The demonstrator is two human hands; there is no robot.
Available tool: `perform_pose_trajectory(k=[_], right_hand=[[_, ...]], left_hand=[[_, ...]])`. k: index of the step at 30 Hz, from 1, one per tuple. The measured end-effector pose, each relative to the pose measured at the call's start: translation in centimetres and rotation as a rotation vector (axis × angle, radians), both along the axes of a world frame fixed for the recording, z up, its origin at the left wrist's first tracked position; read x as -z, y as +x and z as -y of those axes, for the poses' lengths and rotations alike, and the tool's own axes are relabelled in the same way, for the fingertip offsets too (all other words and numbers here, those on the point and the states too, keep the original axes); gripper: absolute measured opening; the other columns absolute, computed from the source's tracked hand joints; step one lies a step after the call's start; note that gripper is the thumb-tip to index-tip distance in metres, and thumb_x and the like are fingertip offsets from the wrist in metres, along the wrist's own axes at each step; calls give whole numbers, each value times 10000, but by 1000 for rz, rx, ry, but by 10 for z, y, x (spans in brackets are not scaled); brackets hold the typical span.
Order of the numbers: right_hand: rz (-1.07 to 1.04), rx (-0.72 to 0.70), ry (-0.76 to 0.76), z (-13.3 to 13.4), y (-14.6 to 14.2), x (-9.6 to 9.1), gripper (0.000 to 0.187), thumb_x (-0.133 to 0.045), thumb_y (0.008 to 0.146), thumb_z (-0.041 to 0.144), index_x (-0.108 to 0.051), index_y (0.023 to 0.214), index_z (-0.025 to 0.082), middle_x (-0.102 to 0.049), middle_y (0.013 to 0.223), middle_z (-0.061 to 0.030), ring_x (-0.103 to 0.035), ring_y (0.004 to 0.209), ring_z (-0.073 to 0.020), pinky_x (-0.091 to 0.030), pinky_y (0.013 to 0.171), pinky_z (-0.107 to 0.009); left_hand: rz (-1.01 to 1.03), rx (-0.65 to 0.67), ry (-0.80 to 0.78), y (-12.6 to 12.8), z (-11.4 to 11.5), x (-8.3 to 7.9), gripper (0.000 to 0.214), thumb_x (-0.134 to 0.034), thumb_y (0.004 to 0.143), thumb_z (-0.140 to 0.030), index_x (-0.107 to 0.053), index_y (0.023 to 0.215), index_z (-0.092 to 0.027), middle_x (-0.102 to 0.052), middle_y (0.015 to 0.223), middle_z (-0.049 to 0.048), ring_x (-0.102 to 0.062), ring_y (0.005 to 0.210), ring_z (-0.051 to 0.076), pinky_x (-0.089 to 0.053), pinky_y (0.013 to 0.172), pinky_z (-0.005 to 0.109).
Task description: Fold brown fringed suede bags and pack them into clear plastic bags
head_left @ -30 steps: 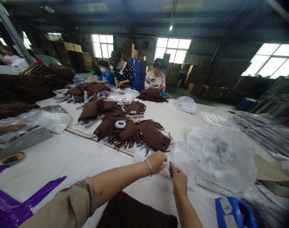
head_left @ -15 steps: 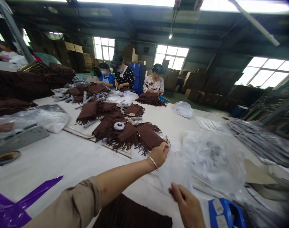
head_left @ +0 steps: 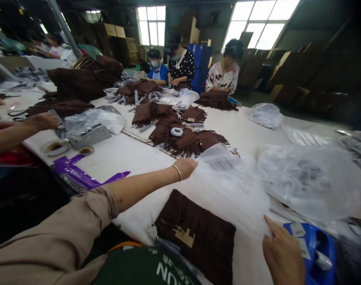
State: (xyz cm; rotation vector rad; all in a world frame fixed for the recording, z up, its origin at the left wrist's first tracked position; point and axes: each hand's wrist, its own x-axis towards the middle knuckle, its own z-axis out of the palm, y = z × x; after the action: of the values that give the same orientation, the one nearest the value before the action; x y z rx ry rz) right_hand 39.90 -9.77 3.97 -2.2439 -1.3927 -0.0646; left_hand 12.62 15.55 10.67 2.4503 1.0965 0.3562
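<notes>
My left hand (head_left: 184, 167) is stretched out over the white table (head_left: 115, 158), its fingers closed on the far edge of a clear plastic bag (head_left: 233, 186) with printed text. My right hand (head_left: 282, 255), low at the right, pinches the bag's near corner. The bag is spread between both hands. Under its near edge, close to me, lies a brown fringed bag (head_left: 195, 233) with a tan tag. A silver bangle sits on my left wrist.
More brown fringed bags (head_left: 183, 138) lie in piles up the table. A heap of clear plastic bags (head_left: 310, 180) is at the right, a blue tape dispenser (head_left: 313, 245) beside my right hand. Purple strips (head_left: 79, 176) lie left. Another person's hands (head_left: 40, 120) work at left; three people sit far off.
The view dropped and swung left. My hands moved apart, my right hand drawing toward me, and the plastic bag now lies spread out between them above the near brown bag.
</notes>
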Motion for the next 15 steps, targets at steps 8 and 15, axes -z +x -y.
perform_pose_trajectory(k=[8,15], right_hand=[[-1243,215,593,-22,-26,29,600,-586,627,196,-521,1220,260,-605,885,13,-449,488,-61,-385,404,-173],[-1453,107,552,-38,-19,47,485,-410,808,450,-505,1232,234,-515,1280,-69,-547,1117,-211,-470,944,-456]], left_hand=[[353,-247,-642,-28,30,55,304,-334,920,-210,-569,1058,-76,-695,836,121,-663,627,133,-514,543,214],[668,-122,-1199,38,-1,79,263,-440,770,-48,-615,966,-39,-697,938,150,-686,828,168,-565,766,300]])
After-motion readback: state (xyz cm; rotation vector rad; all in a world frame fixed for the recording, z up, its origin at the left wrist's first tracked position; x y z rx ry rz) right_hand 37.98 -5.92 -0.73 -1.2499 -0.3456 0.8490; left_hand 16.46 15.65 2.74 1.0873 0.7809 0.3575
